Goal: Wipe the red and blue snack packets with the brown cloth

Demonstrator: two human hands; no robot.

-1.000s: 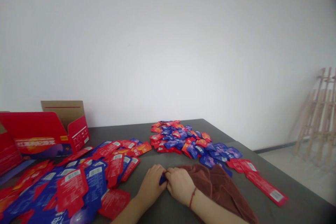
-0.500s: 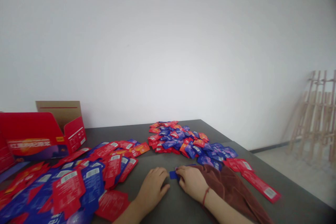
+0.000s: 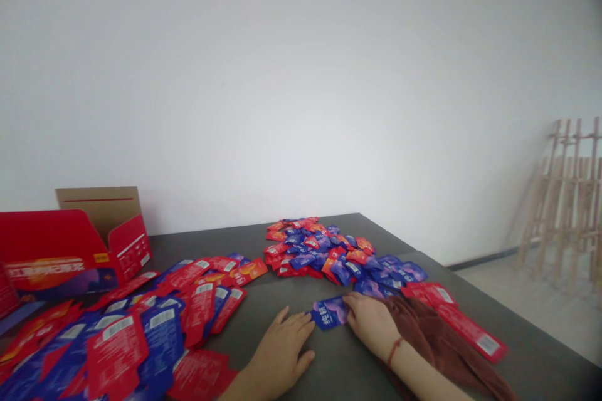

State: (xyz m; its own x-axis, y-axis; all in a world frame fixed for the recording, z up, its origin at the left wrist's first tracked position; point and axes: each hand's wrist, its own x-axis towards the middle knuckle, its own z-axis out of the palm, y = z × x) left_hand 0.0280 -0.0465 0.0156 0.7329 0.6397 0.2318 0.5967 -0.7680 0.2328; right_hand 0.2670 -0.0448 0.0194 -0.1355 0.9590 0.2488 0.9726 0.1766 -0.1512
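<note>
A blue-and-purple sachet point(image 3: 330, 313) lies flat on the dark table between my hands, white lettering upward. My left hand point(image 3: 282, 351) rests palm down with fingers stretched out, its fingertips at the sachet's left end. Over the sachet's right end is my right hand point(image 3: 371, 322), fingers curled down and a red cord on the wrist. A brown cloth point(image 3: 437, 341) trails from under that hand and along the forearm; the fingers seem closed on its edge, though the grip itself is hidden.
Red and blue sachets are heaped at the left point(image 3: 162, 326), with another pile point(image 3: 324, 247) at the back. Beyond the left heap stands an opened red carton point(image 3: 61, 250). Red packets point(image 3: 463, 322) lie beside the cloth on the dark table point(image 3: 508, 313). Wooden racks point(image 3: 564, 207) lean at the right wall.
My right hand and the brown cloth have slid to the right, uncovering most of the blue sachet. My left hand has shifted slightly right, to the sachet's left end.
</note>
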